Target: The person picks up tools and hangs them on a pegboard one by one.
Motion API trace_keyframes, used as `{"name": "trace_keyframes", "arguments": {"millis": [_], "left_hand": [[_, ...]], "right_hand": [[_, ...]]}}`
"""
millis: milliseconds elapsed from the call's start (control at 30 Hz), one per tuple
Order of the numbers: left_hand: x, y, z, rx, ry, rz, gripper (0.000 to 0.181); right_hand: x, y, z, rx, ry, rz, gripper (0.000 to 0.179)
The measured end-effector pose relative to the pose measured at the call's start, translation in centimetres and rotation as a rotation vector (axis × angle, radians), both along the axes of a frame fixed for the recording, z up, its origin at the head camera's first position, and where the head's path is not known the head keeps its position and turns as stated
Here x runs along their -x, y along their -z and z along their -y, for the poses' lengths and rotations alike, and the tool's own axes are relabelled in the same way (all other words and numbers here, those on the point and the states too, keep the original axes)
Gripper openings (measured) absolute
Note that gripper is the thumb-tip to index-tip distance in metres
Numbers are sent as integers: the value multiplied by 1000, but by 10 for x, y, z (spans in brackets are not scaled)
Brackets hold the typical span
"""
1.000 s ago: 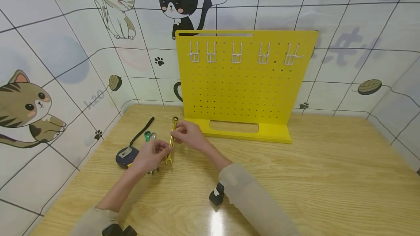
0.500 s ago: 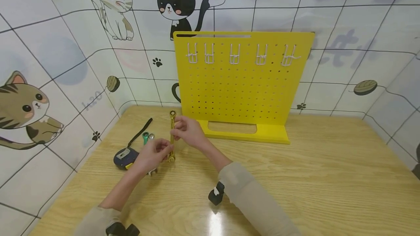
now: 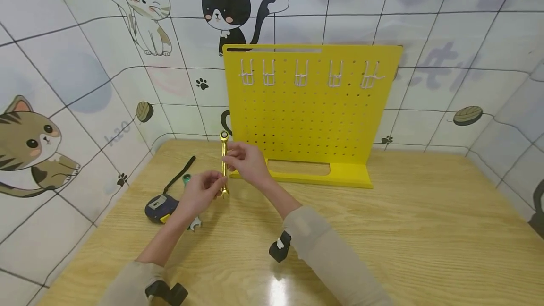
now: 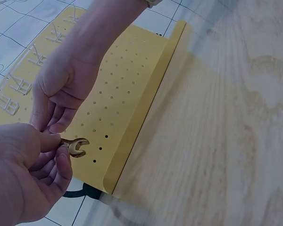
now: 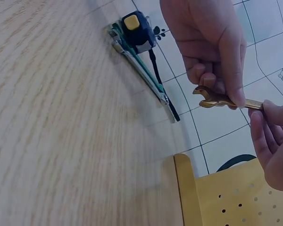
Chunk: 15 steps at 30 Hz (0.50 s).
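A gold combination wrench is held upright above the table, its ring end at the top and its open end at the bottom. My left hand pinches its lower part between thumb and fingers, just above the open jaw. Higher on the shank, my right hand pinches it with thumb and fingertips. In the right wrist view both hands grip the wrench close together. A green wrench and a silver wrench lie side by side on the table, partly hidden by my left hand in the head view.
A blue tape measure with a black strap lies to the left of the hands. Behind them stands a yellow pegboard with several white wire hooks along its top. Patterned walls border the wooden table.
Both hands have raised the gold wrench, and it has turned from a slight slant to upright. The tape measure stays on the table.
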<state>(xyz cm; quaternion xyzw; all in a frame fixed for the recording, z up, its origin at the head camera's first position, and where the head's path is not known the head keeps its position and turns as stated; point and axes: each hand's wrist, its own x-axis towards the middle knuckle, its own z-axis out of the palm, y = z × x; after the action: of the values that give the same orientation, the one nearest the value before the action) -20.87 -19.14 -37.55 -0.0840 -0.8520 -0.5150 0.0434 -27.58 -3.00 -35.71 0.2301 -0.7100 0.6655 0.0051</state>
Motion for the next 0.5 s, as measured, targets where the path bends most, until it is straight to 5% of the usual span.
{"name": "trace_keyframes", "arguments": {"millis": [500], "left_hand": [[25, -8, -16, 34, -56, -92, 25]], "right_hand": [[10, -18, -7, 65, 133, -35, 18]]}}
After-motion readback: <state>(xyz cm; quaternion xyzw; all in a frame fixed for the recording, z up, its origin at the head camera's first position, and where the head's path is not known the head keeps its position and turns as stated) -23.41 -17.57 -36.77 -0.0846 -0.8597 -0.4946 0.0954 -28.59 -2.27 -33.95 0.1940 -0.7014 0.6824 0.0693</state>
